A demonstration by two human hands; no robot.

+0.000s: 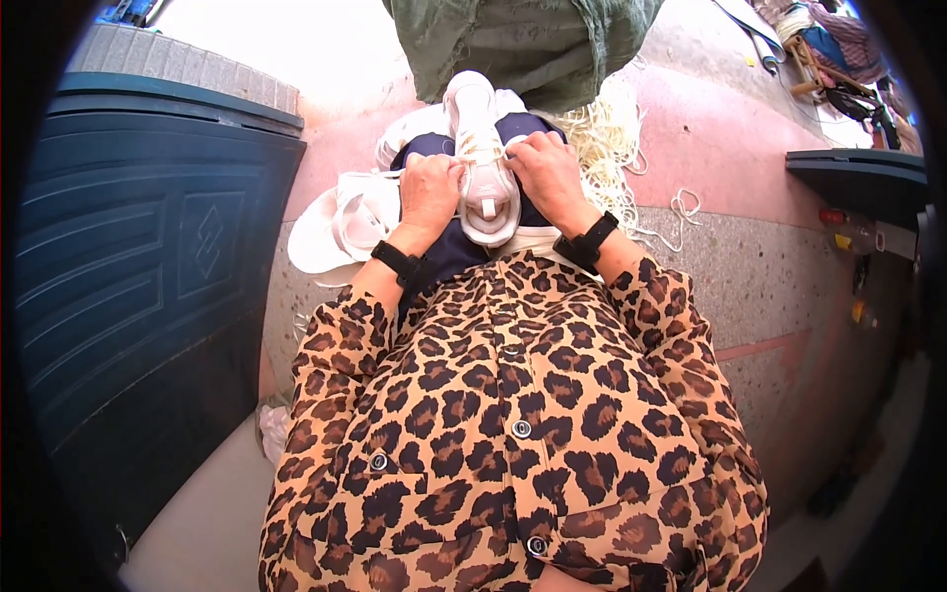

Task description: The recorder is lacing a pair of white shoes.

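Note:
A white sneaker (485, 187) lies across my lap, its toe pointing away and its heel opening toward me. Cream shoelace runs across its tongue in crossed rows. On the left side of the lacing, my left hand (432, 190) is closed in a pinch on the shoelace. My right hand (549, 176) pinches the shoelace at the right side, its fingers bent against the eyelets. The exact lace ends between the fingers are too small to make out. Dark blue cloth (449, 252) covers my legs under the shoe.
Beyond my knees stands a large green sack (523, 49). A heap of loose cream laces (607, 148) lies right of my legs. To the left are more white shoes (340, 225), partly overlapping, and a dark blue door (163, 227). Another dark panel (853, 173) juts in at the right.

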